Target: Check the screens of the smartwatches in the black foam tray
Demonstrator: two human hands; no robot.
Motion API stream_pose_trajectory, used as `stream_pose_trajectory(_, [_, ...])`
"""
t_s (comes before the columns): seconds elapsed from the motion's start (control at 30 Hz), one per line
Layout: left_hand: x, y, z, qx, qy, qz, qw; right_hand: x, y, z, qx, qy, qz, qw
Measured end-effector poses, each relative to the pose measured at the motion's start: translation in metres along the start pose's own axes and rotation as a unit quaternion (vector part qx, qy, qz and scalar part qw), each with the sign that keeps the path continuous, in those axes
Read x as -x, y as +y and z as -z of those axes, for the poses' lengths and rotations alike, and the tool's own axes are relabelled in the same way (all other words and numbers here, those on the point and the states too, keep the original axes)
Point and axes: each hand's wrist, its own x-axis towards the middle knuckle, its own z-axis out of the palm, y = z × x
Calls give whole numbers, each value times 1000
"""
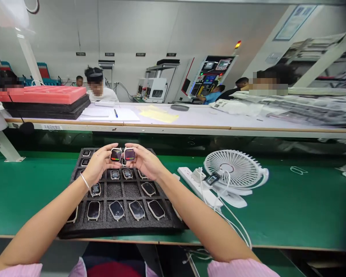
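My left hand (98, 164) pinches a small smartwatch body (115, 154) with a lit screen, held up over the far part of a black foam tray (115, 227). My right hand (145, 161) pinches a second lit watch body (129, 154) right beside the first; the two nearly touch. Below them the tray's pockets hold several more watch bodies (137, 210), most with dark screens, and some pockets show bare foam. A thin bracelet sits on my left wrist.
A white desk fan (233, 169) lies to the right of the tray, beside a white power strip (196, 184) with cables. The bench top is a green mat (291, 207). Behind it runs a white table with red and black foam trays (46, 100), papers, and seated people.
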Motion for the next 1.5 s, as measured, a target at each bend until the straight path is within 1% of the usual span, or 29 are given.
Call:
stream_pose_trajectory(0.2, [-8,56,-20,4,-13,-96,995,-16,-56,-18,27,-28,70,997])
stream_pose_trajectory(0.3, [-10,76,-31,-14,-19,-144,989,-21,-81,-27,44,-40,103,993])
stream_pose_trajectory(0.47, [-13,93,-41,-60,-24,-220,973,-23,-114,-42,78,-52,133,987])
stream_pose_trajectory(0.63, [-19,107,-46,-85,-32,-284,955,-23,-136,-51,95,-69,174,978])
stream_pose_trajectory(0.77, [-21,116,-49,-93,-33,-312,945,-22,-145,-54,135,-76,207,966])
stream_pose_trajectory(0.93, [-23,121,-51,-107,-20,-334,936,-23,-147,-54,171,-79,227,955])
stream_pose_trajectory(1.23, [-20,123,-50,-110,-10,-339,934,-19,-145,-56,185,-69,232,952])
stream_pose_trajectory(1.5, [-19,122,-49,-111,-11,-336,935,-17,-143,-59,192,-82,235,949])
